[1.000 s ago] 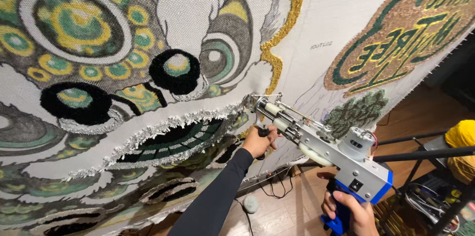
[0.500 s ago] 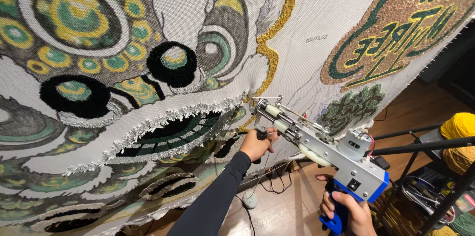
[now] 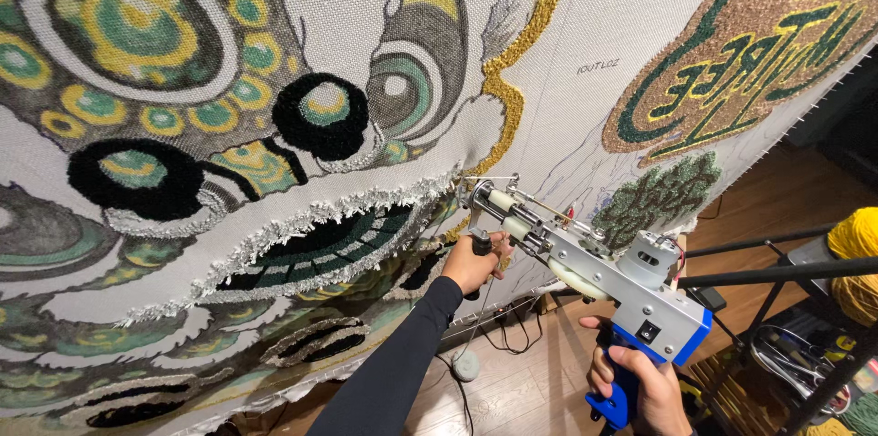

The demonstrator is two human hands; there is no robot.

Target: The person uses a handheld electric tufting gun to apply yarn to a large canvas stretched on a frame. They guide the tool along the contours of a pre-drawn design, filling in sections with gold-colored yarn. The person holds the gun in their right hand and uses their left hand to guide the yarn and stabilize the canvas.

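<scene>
The tufted cloth point(image 3: 585, 24) fills your view from nine to two o'clock. Your tufting gun point(image 3: 585, 258) sits at five o'clock, tip against the cloth. Your right hand point(image 3: 645, 386) grips its blue handle; your left hand point(image 3: 474, 262) clasps the front knob.

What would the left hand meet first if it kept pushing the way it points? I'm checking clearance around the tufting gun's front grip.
Most likely the white woven backing cloth, near the yellow tufted line, just beyond the left hand on the silver-and-blue tufting gun; depth is unclear.
</scene>
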